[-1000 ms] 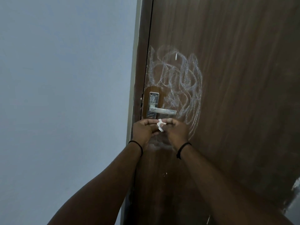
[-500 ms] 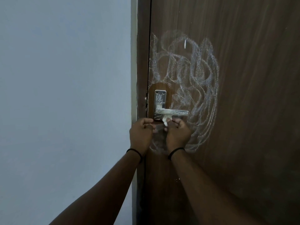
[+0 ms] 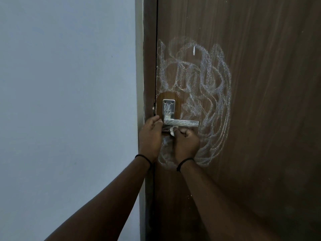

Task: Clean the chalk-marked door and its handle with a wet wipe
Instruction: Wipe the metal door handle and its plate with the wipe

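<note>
Both my hands have risen to the handle [image 3: 181, 122]; my right hand [image 3: 186, 143] pinches the wipe [image 3: 172, 130], my left hand [image 3: 150, 134] curls around the plate's edge.

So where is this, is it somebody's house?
Probably indoors, at a room doorway, maybe a home. You can see a brown wooden door with a metal lever handle beside a plain painted wall.

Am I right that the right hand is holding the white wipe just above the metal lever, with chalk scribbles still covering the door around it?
Not quite: the head view shows the right hand holding the white wipe just below the metal lever, not above it. The chalk scribbles do still cover the door around it.
</note>
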